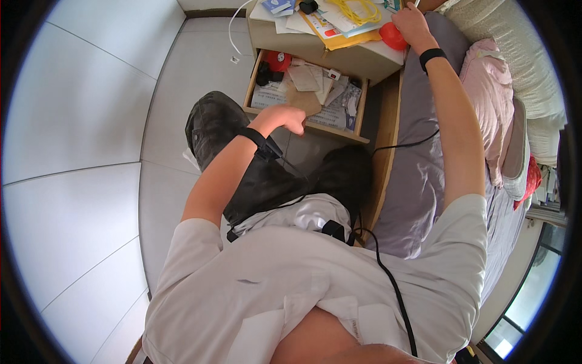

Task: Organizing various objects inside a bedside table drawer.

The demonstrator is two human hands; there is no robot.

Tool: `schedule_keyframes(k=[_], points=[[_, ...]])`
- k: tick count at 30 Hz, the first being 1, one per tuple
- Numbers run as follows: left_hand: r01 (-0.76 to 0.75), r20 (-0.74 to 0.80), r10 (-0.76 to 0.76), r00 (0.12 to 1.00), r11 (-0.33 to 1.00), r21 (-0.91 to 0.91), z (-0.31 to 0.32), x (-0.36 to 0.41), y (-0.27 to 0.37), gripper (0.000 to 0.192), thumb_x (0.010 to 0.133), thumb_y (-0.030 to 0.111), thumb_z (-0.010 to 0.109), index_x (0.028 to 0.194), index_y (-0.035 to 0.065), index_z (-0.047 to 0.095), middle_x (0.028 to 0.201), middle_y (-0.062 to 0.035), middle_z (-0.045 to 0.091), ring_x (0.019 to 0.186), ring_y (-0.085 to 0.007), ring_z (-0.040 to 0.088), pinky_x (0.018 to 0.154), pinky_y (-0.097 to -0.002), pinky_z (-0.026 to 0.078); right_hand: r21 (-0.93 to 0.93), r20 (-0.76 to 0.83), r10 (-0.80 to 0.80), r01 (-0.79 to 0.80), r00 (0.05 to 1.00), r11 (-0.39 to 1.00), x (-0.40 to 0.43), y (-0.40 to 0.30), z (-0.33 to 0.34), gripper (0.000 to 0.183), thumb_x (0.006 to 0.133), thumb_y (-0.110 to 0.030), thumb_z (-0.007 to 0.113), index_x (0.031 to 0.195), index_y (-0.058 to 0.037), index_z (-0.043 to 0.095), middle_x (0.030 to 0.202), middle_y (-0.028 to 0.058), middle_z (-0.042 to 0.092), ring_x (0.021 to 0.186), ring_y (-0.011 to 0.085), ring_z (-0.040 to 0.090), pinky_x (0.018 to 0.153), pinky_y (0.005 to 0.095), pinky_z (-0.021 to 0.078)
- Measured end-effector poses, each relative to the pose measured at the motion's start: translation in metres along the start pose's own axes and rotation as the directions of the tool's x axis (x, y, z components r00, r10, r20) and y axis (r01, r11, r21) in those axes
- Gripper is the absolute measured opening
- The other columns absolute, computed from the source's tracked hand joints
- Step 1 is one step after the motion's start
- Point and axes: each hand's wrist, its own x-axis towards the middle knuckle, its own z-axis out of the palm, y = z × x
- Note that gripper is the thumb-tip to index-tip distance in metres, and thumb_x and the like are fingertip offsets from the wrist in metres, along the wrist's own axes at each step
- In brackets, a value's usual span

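My left hand (pixel 291 119) is curled over the front panel (pixel 334 132) of a pulled-out nightstand drawer. Inside the drawer lie papers (pixel 329 116), pale flat booklets or cards (pixel 303 78), a brown paper piece (pixel 303 101), a red round item (pixel 277 60) and black items (pixel 267 75). My right hand (pixel 413 28) reaches to the far right corner of the nightstand top (pixel 295 38). Between its fingers is a thin white object (pixel 417 2), mostly cut off by the picture's edge. Right beside that hand sits a rounded red object (pixel 392 36).
The nightstand top carries a coiled yellow cable (pixel 363 11), a yellow envelope (pixel 348 42), papers and a black item (pixel 308 6). A bed with grey sheet (pixel 404 182) and pink pillow (pixel 489 100) runs along the right. A white cable (pixel 231 34) hangs at left; a black cable (pixel 395 282) crosses my shirt.
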Motion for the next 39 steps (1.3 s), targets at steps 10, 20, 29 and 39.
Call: schedule_keyframes(k=[10,20,29,39], points=[[-0.054,0.003,0.054,0.999,0.998,-0.008,0.0,0.004,-0.005,0.038,0.078,0.033,0.07,0.11,0.0134,0.075,0.105,-0.0115,0.075,0.095,-0.0307,0.069,0.081,-0.0415,0.054,-0.033,-0.009,-0.012,0.012,1.0,0.999,-0.003,0.001,-0.006,0.017,0.081,-0.019,0.062,0.07,-0.0166,0.074,0.075,0.0051,0.072,0.083,0.0222,0.069,0.1,0.0347,0.0412],[-0.032,0.021,0.033,0.999,0.999,-0.031,-0.005,0.002,-0.001,0.041,0.078,0.036,0.071,0.113,0.0149,0.075,0.11,-0.0108,0.074,0.103,-0.0304,0.068,0.087,-0.0407,0.053,0.164,-0.243,0.003,0.038,0.97,0.986,-0.014,-0.005,-0.031,0.015,0.081,-0.012,0.058,0.077,-0.0047,0.07,0.082,0.0143,0.069,0.087,0.0272,0.067,0.101,0.0388,0.0453],[-0.128,0.094,0.144,0.985,0.979,-0.16,-0.013,0.022,-0.027,0.045,0.083,0.039,0.068,0.119,0.0116,0.071,0.12,-0.0118,0.071,0.108,-0.0282,0.067,0.089,-0.0397,0.052,0.764,-0.449,0.537,-0.006,0.714,0.646,-0.027,-0.071,-0.056,0.012,0.09,-0.011,0.061,0.094,-0.007,0.071,0.09,0.0117,0.071,0.089,0.0324,0.069,0.088,0.0413,0.0518],[0.191,-0.029,-0.232,0.972,0.857,-0.478,-0.025,0.077,-0.134,0.037,0.091,0.034,0.063,0.113,0.005,0.071,0.113,-0.0145,0.072,0.091,-0.0302,0.073,0.09,-0.0411,0.053,0.963,-0.231,0.235,0.189,0.944,0.19,-0.011,-0.146,-0.091,0.017,0.093,-0.016,0.058,0.1,-0.0044,0.069,0.086,0.0167,0.07,0.078,0.0359,0.067,0.071,0.0439,0.0531]])
